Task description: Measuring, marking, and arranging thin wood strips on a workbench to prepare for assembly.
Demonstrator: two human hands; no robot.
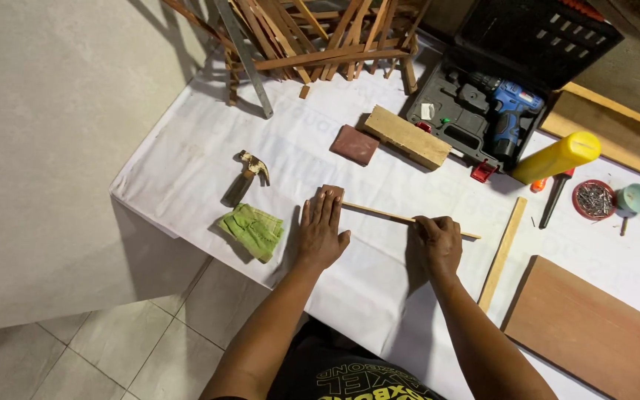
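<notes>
Hammer (248, 175): it lies beyond and to the left of my left hand, well apart from it, head pointing away from me.
Green cloth (253, 230): folded, just to the left of my left hand, near the table edge.
Left hand (321, 230): I press it flat, palm down, fingers together, on a piece of sandpaper (330, 194) that covers the left end of the thin wooden strip (379, 213).
Thin wooden strip: it lies on the white table cover (187, 170), running from under my left fingertips across to my right hand.
Right hand (435, 243): my fingers are curled down on the strip near its right end, pinning it to the table.
Wooden block (407, 136): beyond both hands, between them, with a brown pad (355, 144) at its left.
Flat slat (503, 252): just right of my right hand, not touching it.
Drill (511, 111): blue, in an open black case (475, 111), far beyond my right hand.
Yellow handle (557, 157): to the right of the case.
Brown board (594, 326): right of my right forearm.
</notes>
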